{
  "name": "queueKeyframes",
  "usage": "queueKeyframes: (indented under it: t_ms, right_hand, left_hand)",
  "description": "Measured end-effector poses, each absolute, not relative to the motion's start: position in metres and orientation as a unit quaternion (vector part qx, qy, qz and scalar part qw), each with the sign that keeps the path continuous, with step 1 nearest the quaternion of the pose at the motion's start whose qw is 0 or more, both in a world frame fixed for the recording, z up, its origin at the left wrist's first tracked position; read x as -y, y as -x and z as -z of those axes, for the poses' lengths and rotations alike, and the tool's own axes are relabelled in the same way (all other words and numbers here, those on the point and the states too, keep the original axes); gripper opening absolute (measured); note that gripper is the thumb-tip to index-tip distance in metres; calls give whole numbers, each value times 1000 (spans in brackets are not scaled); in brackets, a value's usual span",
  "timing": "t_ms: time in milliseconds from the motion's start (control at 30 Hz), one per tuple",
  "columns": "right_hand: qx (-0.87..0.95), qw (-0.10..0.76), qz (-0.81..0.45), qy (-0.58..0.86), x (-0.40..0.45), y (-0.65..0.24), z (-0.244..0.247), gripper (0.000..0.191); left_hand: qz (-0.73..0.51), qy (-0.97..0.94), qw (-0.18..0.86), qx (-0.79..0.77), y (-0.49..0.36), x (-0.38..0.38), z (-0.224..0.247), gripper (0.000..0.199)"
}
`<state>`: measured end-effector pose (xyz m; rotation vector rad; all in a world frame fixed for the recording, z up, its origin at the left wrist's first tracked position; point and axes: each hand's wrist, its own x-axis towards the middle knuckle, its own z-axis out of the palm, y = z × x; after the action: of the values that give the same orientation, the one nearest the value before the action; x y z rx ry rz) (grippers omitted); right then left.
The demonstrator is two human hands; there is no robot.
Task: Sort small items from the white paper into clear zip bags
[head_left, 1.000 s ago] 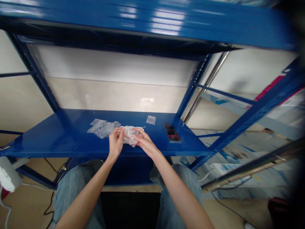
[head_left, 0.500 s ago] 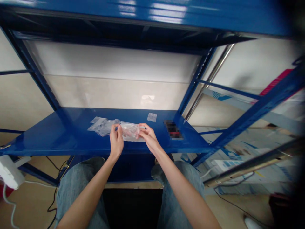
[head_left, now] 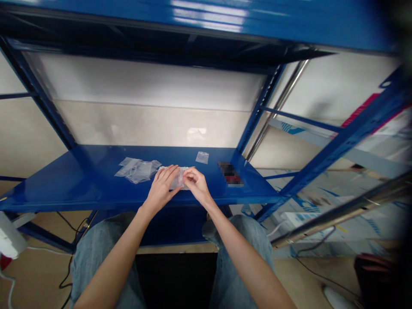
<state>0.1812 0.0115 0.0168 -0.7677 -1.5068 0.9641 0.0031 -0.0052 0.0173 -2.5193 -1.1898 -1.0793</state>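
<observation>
On the blue shelf in front of me lies a clear plastic bag [head_left: 176, 183], partly covered by both hands. My left hand [head_left: 162, 185] rests over its left part with the fingers stretched out flat. At the right end of the bag, my right hand [head_left: 197, 183] has thumb and fingers pinched together on the plastic. What the bag holds, if anything, is hidden. Just left of my left hand is a loose pile of small clear zip bags [head_left: 138, 169]. One more small zip bag [head_left: 202, 157] lies flat behind my right hand.
A blurred dark and red object [head_left: 230, 174] lies toward the right of the shelf [head_left: 90, 180]. Blue uprights [head_left: 262, 111] stand at both sides, and an upper shelf [head_left: 128, 21] hangs overhead. A white power strip [head_left: 11, 238] with cables is at the lower left.
My left hand has gone from pinching the bag's left side to lying flat over it. My right hand still grips the right end. The view has shifted slightly.
</observation>
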Motion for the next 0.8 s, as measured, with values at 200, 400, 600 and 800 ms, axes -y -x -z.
queueKeyframes:
  t_ms: [200, 400, 600, 800]
  right_hand:
    - [715, 521, -327, 332, -10, -179, -15, 12]
    - [797, 461, -210, 330, -2, -175, -13, 27]
    - [793, 472, -220, 317, -6, -178, -22, 14]
    - [723, 524, -162, 421, -54, -210, -12, 11]
  left_hand:
    - [343, 818, 106, 450, -8, 9, -15, 45]
    - [312, 823, 140, 454, -20, 15, -16, 37]
    - [307, 818, 148, 463, -9, 7, -16, 25]
    - [386, 769, 113, 498, 14, -3, -17, 8]
